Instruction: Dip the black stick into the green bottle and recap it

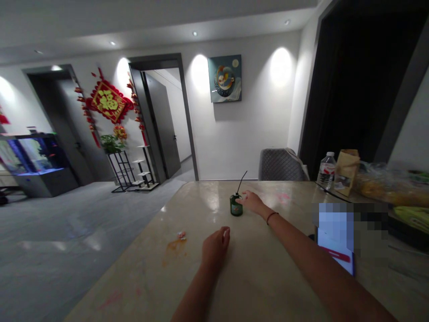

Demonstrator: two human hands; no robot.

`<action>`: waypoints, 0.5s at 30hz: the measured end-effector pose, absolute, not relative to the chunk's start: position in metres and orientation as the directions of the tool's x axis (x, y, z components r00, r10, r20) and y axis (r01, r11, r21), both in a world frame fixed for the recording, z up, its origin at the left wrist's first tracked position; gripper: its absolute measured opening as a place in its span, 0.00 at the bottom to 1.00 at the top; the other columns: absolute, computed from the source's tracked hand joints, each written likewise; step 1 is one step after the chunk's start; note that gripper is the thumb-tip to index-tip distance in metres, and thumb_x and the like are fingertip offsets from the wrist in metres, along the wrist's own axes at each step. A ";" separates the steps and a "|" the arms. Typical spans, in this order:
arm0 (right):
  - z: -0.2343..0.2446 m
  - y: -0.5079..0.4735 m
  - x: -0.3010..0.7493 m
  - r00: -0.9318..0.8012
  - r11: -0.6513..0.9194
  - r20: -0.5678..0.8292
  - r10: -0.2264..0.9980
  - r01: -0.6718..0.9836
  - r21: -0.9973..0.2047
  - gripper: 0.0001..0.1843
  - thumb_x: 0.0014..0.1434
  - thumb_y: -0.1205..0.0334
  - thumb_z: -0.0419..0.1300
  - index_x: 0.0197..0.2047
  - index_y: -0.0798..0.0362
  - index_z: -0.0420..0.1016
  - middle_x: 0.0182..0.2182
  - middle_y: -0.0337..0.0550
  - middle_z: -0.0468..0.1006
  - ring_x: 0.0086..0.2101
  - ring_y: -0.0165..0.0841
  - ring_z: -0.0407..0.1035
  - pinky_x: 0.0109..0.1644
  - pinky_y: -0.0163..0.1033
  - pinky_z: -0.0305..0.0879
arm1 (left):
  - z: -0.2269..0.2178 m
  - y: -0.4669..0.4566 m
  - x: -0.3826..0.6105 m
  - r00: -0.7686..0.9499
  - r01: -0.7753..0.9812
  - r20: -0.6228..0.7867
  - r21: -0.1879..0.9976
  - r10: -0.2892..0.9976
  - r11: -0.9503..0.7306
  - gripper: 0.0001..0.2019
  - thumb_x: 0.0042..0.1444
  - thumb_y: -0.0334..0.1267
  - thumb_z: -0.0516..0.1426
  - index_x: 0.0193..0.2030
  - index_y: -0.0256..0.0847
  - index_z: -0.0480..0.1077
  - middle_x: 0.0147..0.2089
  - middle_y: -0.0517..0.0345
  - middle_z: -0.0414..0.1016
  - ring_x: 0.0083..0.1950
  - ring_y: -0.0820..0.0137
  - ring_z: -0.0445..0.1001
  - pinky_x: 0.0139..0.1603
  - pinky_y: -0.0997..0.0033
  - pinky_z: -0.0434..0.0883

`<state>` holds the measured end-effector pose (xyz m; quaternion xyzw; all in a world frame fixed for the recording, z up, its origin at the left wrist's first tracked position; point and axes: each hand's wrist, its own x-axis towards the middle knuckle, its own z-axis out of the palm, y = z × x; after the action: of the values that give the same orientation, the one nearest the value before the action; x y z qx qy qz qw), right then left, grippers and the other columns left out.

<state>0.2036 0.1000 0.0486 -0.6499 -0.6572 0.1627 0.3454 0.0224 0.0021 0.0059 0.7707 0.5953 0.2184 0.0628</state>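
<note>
A small dark green bottle (236,209) stands upright on the stone-topped table (254,277). From its white-edged mouth a thin black stick or straw (241,181) leans up to the right. My right hand (253,202) reaches to the bottle's right side near the neck, thumb and forefinger apart; whether they touch the glass I cannot make out. Closer to me, my left hand (215,245) rests loosely curled on the tabletop, with no object showing in it. An orange-brown stain (174,250) and a small crumpled orange-white scrap (181,235) lie left of it.
Beside my right forearm is a lit phone or tablet (335,255), partly blurred. A water bottle (326,171), a brown paper bag (346,172) and plastic-bagged food (385,183) stand at the right. A grey chair (283,164) is behind the table's far edge.
</note>
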 end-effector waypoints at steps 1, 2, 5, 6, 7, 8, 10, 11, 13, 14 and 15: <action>0.048 0.109 0.201 0.084 0.112 0.250 0.965 0.725 -0.679 0.30 0.46 0.53 0.61 0.49 0.62 0.68 0.37 0.51 0.76 0.36 0.34 0.70 0.37 0.34 0.62 | 0.006 0.002 0.022 0.194 0.898 0.253 0.344 0.948 -0.275 0.18 0.60 0.44 0.41 0.41 0.44 0.69 0.34 0.57 0.76 0.34 0.73 0.72 0.33 0.77 0.59; 0.047 0.116 0.198 0.084 0.123 0.257 0.963 0.712 -0.691 0.29 0.44 0.54 0.62 0.48 0.61 0.69 0.37 0.50 0.76 0.35 0.34 0.70 0.37 0.33 0.62 | 0.005 0.003 0.022 0.190 0.906 0.244 0.330 0.951 -0.265 0.19 0.60 0.45 0.40 0.37 0.43 0.70 0.32 0.57 0.76 0.33 0.73 0.72 0.31 0.77 0.58; 0.045 0.132 0.195 0.084 0.146 0.281 0.956 0.695 -0.704 0.23 0.45 0.55 0.62 0.44 0.58 0.73 0.33 0.45 0.77 0.32 0.31 0.71 0.35 0.32 0.63 | 0.003 0.005 0.022 0.188 0.920 0.248 0.295 0.950 -0.259 0.22 0.60 0.46 0.40 0.28 0.40 0.70 0.29 0.56 0.75 0.30 0.74 0.70 0.29 0.76 0.55; 0.044 0.136 0.195 0.083 0.154 0.289 0.954 0.690 -0.707 0.21 0.45 0.55 0.62 0.42 0.58 0.74 0.32 0.45 0.77 0.31 0.31 0.71 0.34 0.31 0.63 | 0.002 0.006 0.022 0.194 0.921 0.254 0.285 0.947 -0.265 0.23 0.60 0.47 0.40 0.26 0.39 0.70 0.28 0.56 0.74 0.29 0.74 0.70 0.28 0.76 0.54; 0.043 0.139 0.195 0.081 0.163 0.297 0.951 0.686 -0.709 0.19 0.45 0.55 0.62 0.40 0.58 0.75 0.31 0.44 0.78 0.30 0.30 0.71 0.33 0.31 0.62 | 0.001 0.006 0.022 0.200 0.922 0.262 0.275 0.944 -0.271 0.24 0.59 0.47 0.40 0.24 0.39 0.70 0.27 0.55 0.74 0.28 0.74 0.69 0.28 0.75 0.53; 0.043 0.141 0.196 0.078 0.172 0.305 0.949 0.685 -0.708 0.18 0.44 0.56 0.62 0.38 0.57 0.76 0.30 0.43 0.78 0.29 0.30 0.71 0.32 0.31 0.62 | 0.000 0.007 0.022 0.204 0.924 0.270 0.264 0.941 -0.277 0.24 0.59 0.47 0.40 0.23 0.39 0.70 0.26 0.55 0.74 0.27 0.74 0.68 0.27 0.74 0.52; 0.042 0.144 0.198 0.072 0.188 0.322 0.944 0.683 -0.705 0.16 0.43 0.57 0.63 0.35 0.56 0.77 0.29 0.43 0.78 0.29 0.30 0.71 0.32 0.31 0.62 | -0.002 0.007 0.022 0.213 0.923 0.287 0.254 0.934 -0.289 0.24 0.59 0.47 0.41 0.22 0.38 0.70 0.25 0.55 0.73 0.26 0.74 0.67 0.27 0.73 0.50; 0.042 0.145 0.198 0.071 0.196 0.330 0.941 0.683 -0.704 0.14 0.43 0.57 0.63 0.34 0.56 0.77 0.28 0.43 0.78 0.29 0.30 0.71 0.32 0.31 0.62 | -0.003 0.008 0.022 0.219 0.921 0.294 0.254 0.930 -0.297 0.24 0.59 0.47 0.41 0.22 0.38 0.70 0.25 0.55 0.73 0.25 0.75 0.66 0.26 0.73 0.49; 0.042 0.146 0.199 0.071 0.208 0.346 0.935 0.682 -0.701 0.11 0.44 0.59 0.62 0.31 0.55 0.78 0.28 0.42 0.78 0.29 0.30 0.71 0.32 0.31 0.61 | -0.005 0.008 0.021 0.229 0.916 0.304 0.256 0.925 -0.311 0.24 0.59 0.47 0.41 0.23 0.38 0.70 0.25 0.55 0.73 0.25 0.75 0.66 0.26 0.73 0.49; 0.043 0.146 0.199 0.072 0.213 0.354 0.932 0.682 -0.699 0.10 0.44 0.59 0.61 0.29 0.55 0.78 0.27 0.42 0.78 0.28 0.30 0.71 0.31 0.31 0.61 | -0.005 0.008 0.021 0.234 0.913 0.307 0.256 0.922 -0.317 0.24 0.59 0.47 0.41 0.23 0.38 0.70 0.25 0.55 0.72 0.24 0.75 0.65 0.26 0.73 0.49; 0.044 0.145 0.199 0.073 0.218 0.363 0.929 0.684 -0.696 0.09 0.43 0.59 0.62 0.27 0.55 0.78 0.25 0.42 0.78 0.28 0.30 0.70 0.31 0.31 0.61 | -0.006 0.008 0.021 0.238 0.911 0.310 0.257 0.920 -0.322 0.24 0.59 0.47 0.41 0.23 0.38 0.70 0.25 0.55 0.72 0.24 0.75 0.65 0.26 0.73 0.48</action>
<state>0.1990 0.1454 0.0441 -0.6070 -0.6643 0.1496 0.4097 0.0210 0.0084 -0.0059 0.7866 0.5822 0.2054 0.0111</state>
